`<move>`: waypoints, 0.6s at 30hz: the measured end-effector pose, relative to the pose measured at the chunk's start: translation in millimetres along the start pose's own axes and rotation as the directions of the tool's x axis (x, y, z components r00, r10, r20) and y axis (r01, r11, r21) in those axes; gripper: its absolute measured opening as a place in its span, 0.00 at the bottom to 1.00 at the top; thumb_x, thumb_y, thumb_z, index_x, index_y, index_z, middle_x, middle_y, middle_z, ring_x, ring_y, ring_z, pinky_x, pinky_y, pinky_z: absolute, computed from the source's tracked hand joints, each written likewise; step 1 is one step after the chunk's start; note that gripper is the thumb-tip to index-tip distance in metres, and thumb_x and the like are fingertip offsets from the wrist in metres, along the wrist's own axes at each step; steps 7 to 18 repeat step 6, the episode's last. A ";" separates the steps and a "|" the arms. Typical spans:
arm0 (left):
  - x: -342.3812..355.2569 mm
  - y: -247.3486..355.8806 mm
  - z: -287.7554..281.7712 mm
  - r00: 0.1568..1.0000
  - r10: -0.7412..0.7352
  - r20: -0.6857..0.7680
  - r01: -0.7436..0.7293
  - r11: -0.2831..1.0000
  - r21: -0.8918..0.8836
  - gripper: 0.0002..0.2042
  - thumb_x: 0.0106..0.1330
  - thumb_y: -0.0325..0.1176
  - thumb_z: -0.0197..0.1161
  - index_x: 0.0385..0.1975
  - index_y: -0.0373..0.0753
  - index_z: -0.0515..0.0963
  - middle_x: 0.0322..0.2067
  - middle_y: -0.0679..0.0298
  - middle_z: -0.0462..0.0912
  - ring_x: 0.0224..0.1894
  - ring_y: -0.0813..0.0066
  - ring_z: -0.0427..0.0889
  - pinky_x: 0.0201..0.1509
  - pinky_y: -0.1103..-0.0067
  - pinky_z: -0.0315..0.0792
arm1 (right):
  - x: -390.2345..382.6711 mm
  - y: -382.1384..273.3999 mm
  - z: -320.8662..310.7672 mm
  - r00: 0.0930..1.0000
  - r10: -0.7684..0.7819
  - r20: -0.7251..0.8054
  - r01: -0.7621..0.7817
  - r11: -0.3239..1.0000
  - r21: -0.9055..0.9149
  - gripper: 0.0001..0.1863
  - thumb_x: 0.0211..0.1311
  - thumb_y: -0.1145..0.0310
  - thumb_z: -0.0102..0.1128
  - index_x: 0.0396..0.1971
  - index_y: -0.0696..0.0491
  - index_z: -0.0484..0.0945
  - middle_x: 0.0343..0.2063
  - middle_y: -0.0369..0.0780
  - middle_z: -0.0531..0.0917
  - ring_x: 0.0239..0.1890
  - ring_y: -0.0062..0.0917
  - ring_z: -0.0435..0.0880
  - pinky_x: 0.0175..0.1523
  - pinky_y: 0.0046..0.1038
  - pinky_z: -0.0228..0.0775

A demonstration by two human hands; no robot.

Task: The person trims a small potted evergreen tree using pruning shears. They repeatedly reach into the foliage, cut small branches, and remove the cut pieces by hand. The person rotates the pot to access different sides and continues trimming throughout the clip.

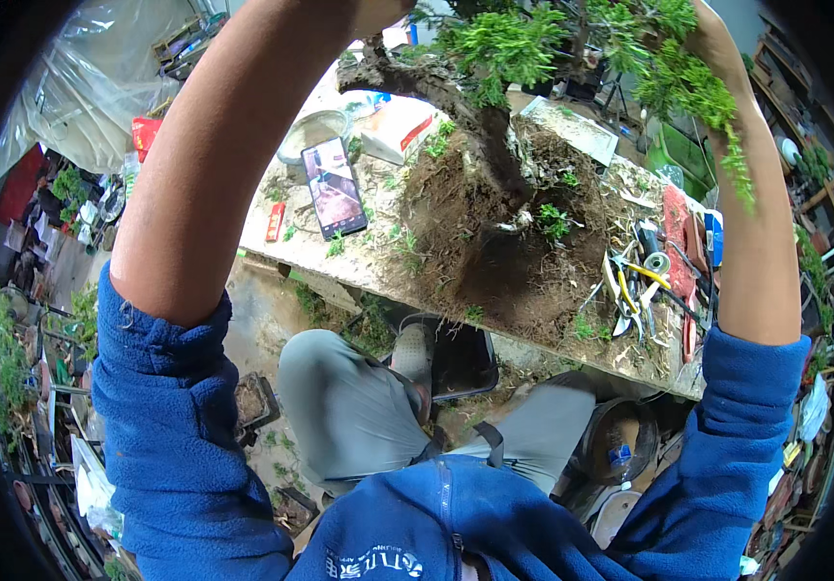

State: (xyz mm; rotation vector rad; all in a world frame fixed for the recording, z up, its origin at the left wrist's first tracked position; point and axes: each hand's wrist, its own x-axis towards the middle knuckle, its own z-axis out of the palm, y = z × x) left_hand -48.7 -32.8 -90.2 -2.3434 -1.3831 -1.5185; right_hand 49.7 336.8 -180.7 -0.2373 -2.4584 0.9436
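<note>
Both my arms reach up around a small bonsai tree with a gnarled trunk (494, 160) and bright green foliage (509, 48). Its exposed root mass spreads in brown soil (504, 261) on the worktable (378, 261). Of my left hand (378, 14), only the base shows at the upper edge, near a bent bare branch (402, 79); its fingers are cut off, so any grip is hidden. My right forearm (761, 223) rises beside the foliage on the right, with a hanging green sprig in front of it. That hand lies beyond the upper edge.
A phone (334, 187) lies left of the soil, near a small red packet (276, 222) and a white-and-red bag (393, 126). Yellow-handled pliers (622, 286), wire (656, 262) and other tools crowd the table's right side. Below right stands a dark round container (618, 441).
</note>
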 end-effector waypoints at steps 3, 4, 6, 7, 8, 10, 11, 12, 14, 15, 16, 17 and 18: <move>-10.9 -13.5 -9.8 0.990 -0.022 -0.136 0.035 0.995 0.097 0.28 0.69 0.54 0.60 0.60 0.38 0.78 0.67 0.52 0.73 0.68 0.57 0.71 0.74 0.55 0.63 | -12.7 -11.3 -13.0 0.998 -0.033 -0.054 0.047 0.958 0.282 0.23 0.77 0.72 0.51 0.68 0.59 0.70 0.63 0.48 0.77 0.62 0.35 0.78 0.63 0.36 0.77; -8.7 -19.7 -18.6 0.994 0.081 -0.076 -0.071 0.989 0.131 0.27 0.69 0.54 0.60 0.59 0.39 0.78 0.66 0.51 0.73 0.66 0.56 0.73 0.73 0.55 0.64 | -19.4 -15.9 -18.0 0.996 -0.052 -0.076 0.079 0.914 0.398 0.23 0.77 0.72 0.51 0.69 0.59 0.69 0.63 0.48 0.77 0.63 0.35 0.78 0.63 0.35 0.77; 16.2 -50.9 -18.6 0.916 0.390 0.096 -0.389 0.921 -0.032 0.26 0.69 0.53 0.60 0.58 0.40 0.78 0.64 0.52 0.74 0.64 0.56 0.75 0.71 0.55 0.67 | -42.0 -17.4 -31.6 0.986 -0.071 -0.150 0.148 0.782 0.606 0.23 0.78 0.73 0.50 0.70 0.60 0.69 0.64 0.48 0.77 0.63 0.35 0.78 0.63 0.35 0.77; 16.2 -50.9 -18.6 0.916 0.390 0.096 -0.389 0.921 -0.032 0.26 0.69 0.53 0.60 0.58 0.40 0.78 0.64 0.52 0.74 0.64 0.56 0.75 0.71 0.55 0.67 | -42.0 -17.4 -31.6 0.986 -0.071 -0.150 0.148 0.782 0.606 0.23 0.78 0.73 0.50 0.70 0.60 0.69 0.64 0.48 0.77 0.63 0.35 0.78 0.63 0.35 0.77; 16.2 -50.9 -18.6 0.916 0.390 0.096 -0.389 0.921 -0.032 0.26 0.69 0.53 0.60 0.58 0.40 0.78 0.64 0.52 0.74 0.64 0.56 0.75 0.71 0.55 0.67 | -42.0 -17.4 -31.6 0.986 -0.071 -0.150 0.148 0.782 0.606 0.23 0.78 0.73 0.50 0.70 0.60 0.69 0.64 0.48 0.77 0.63 0.35 0.78 0.63 0.35 0.77; 16.2 -50.9 -18.6 0.916 0.390 0.096 -0.389 0.921 -0.032 0.26 0.69 0.53 0.60 0.58 0.40 0.78 0.64 0.52 0.74 0.64 0.56 0.75 0.71 0.55 0.67 | -42.0 -17.4 -31.6 0.986 -0.071 -0.150 0.148 0.782 0.606 0.23 0.78 0.73 0.50 0.70 0.60 0.69 0.64 0.48 0.77 0.63 0.35 0.78 0.63 0.35 0.77; 16.2 -50.9 -18.6 0.916 0.390 0.096 -0.389 0.921 -0.032 0.26 0.69 0.53 0.60 0.58 0.40 0.78 0.64 0.52 0.74 0.64 0.56 0.75 0.71 0.55 0.67 | -42.0 -17.4 -31.6 0.986 -0.071 -0.150 0.148 0.782 0.606 0.23 0.78 0.73 0.50 0.70 0.60 0.69 0.64 0.48 0.77 0.63 0.35 0.78 0.63 0.35 0.77; 16.2 -50.9 -18.6 0.916 0.390 0.096 -0.389 0.921 -0.032 0.26 0.69 0.53 0.60 0.58 0.40 0.78 0.64 0.52 0.74 0.64 0.56 0.75 0.71 0.55 0.67 | -42.0 -17.4 -31.6 0.986 -0.071 -0.150 0.148 0.782 0.606 0.23 0.78 0.73 0.50 0.70 0.60 0.69 0.64 0.48 0.77 0.63 0.35 0.78 0.63 0.35 0.77; 16.2 -50.9 -18.6 0.916 0.390 0.096 -0.389 0.921 -0.032 0.26 0.69 0.53 0.60 0.58 0.40 0.78 0.64 0.52 0.74 0.64 0.56 0.75 0.71 0.55 0.67 | -42.0 -17.4 -31.6 0.986 -0.071 -0.150 0.148 0.782 0.606 0.23 0.78 0.73 0.50 0.70 0.60 0.69 0.64 0.48 0.77 0.63 0.35 0.78 0.63 0.35 0.77; 16.2 -50.9 -18.6 0.916 0.390 0.096 -0.389 0.921 -0.032 0.26 0.69 0.53 0.60 0.58 0.40 0.78 0.64 0.52 0.74 0.64 0.56 0.75 0.71 0.55 0.67 | -42.0 -17.4 -31.6 0.986 -0.071 -0.150 0.148 0.782 0.606 0.23 0.78 0.73 0.50 0.70 0.60 0.69 0.64 0.48 0.77 0.63 0.35 0.78 0.63 0.35 0.77; 16.2 -50.9 -18.6 0.916 0.390 0.096 -0.389 0.921 -0.032 0.26 0.69 0.53 0.60 0.58 0.40 0.78 0.64 0.52 0.74 0.64 0.56 0.75 0.71 0.55 0.67 | -42.0 -17.4 -31.6 0.986 -0.071 -0.150 0.148 0.782 0.606 0.23 0.78 0.73 0.50 0.70 0.60 0.69 0.64 0.48 0.77 0.63 0.35 0.78 0.63 0.35 0.77; 16.2 -50.9 -18.6 0.916 0.390 0.096 -0.389 0.921 -0.032 0.26 0.69 0.53 0.60 0.58 0.40 0.78 0.64 0.52 0.74 0.64 0.56 0.75 0.71 0.55 0.67 | -42.0 -17.4 -31.6 0.986 -0.071 -0.150 0.148 0.782 0.606 0.23 0.78 0.73 0.50 0.70 0.60 0.69 0.64 0.48 0.77 0.63 0.35 0.78 0.63 0.35 0.77; 16.2 -50.9 -18.6 0.916 0.390 0.096 -0.389 0.921 -0.032 0.26 0.69 0.53 0.60 0.58 0.40 0.78 0.64 0.52 0.74 0.64 0.56 0.75 0.71 0.55 0.67 | -42.0 -17.4 -31.6 0.986 -0.071 -0.150 0.148 0.782 0.606 0.23 0.78 0.73 0.50 0.70 0.60 0.69 0.64 0.48 0.77 0.63 0.35 0.78 0.63 0.35 0.77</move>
